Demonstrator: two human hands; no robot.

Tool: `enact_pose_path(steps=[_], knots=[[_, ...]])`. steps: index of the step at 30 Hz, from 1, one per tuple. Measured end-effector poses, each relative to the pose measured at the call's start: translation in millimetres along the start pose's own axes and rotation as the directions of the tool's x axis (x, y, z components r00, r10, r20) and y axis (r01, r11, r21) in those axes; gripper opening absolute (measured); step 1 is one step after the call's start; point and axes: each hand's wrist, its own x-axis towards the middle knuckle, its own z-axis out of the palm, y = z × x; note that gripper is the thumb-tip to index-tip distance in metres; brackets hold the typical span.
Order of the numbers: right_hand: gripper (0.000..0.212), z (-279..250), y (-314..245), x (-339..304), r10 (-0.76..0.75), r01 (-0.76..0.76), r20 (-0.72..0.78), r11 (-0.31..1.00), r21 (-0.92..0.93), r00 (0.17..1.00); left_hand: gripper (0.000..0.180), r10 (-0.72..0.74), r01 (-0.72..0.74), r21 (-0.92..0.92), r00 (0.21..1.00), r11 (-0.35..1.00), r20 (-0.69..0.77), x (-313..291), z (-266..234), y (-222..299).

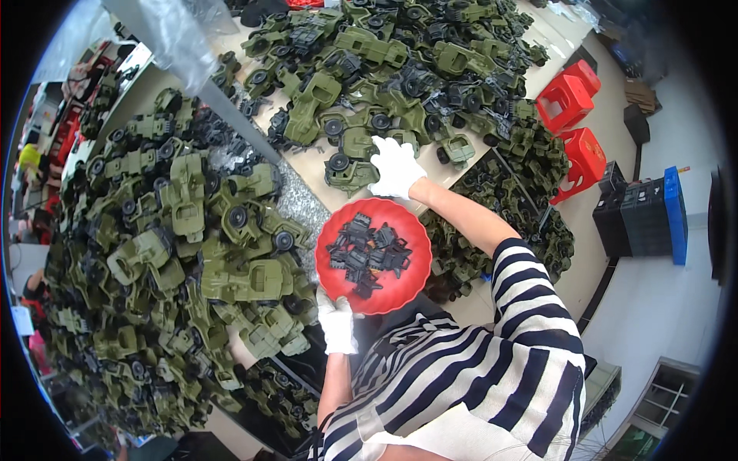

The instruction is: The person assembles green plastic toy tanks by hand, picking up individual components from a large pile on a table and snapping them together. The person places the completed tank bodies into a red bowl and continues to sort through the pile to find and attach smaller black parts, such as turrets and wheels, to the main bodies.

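My left hand (336,323), in a white glove, grips the near left rim of a scalloped red bowl (419,265). Inside the bowl lies a loose heap of small black plastic parts (369,252). Beyond the bowl, my right hand (396,167), also gloved in white, reaches over the table edge with its fingers stretched out. Its fingertips are beside an olive-green toy vehicle (357,143), perhaps touching it; nothing shows in its grasp. Another green toy vehicle with black wheels (350,175) sits just left of that hand.
Piles of green toy vehicles cover the far table (307,165) and spread over the left side (246,280). A grey metal bar (240,127) runs between the piles. At the right stand red plastic stools (573,100) and stacked black crates (634,219). People work at the far left.
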Motion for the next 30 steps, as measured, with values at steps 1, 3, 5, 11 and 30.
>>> enact_pose_path(steps=[1, 3, 5, 11, 30], knots=[[0.058, -4.1, 5.9, 2.6, -0.012, 0.012, 0.021, 1.000, 0.001, 1.000, 0.065, -0.003, 0.003, -0.025, 1.000, 1.000, -0.011, 6.3, 1.5, 0.6], [0.060, -7.1, 17.8, 6.0, 0.000, 0.001, 0.017, 1.000, -0.024, 1.000, 0.064, -0.011, 0.011, -0.018, 0.999, 1.000, -0.031, 15.8, 6.4, 11.0], [0.064, -3.6, 23.6, 8.8, 0.029, -0.028, 0.022, 0.999, -0.047, 0.999, 0.064, -0.021, 0.022, 0.012, 0.995, 1.000, -0.093, 25.9, 5.6, 5.8], [0.067, -6.7, 26.4, 11.3, 0.048, -0.042, 0.070, 0.995, -0.085, 0.996, 0.066, -0.002, 0.015, 0.095, 0.990, 0.995, -0.142, 49.0, 12.1, -36.3], [0.023, -49.3, -22.8, 210.8, -0.266, 0.234, -0.463, 0.964, -0.127, 0.846, 0.092, -0.369, 0.356, 0.264, 0.929, 0.896, 0.000, 55.2, -14.8, 6.8]])
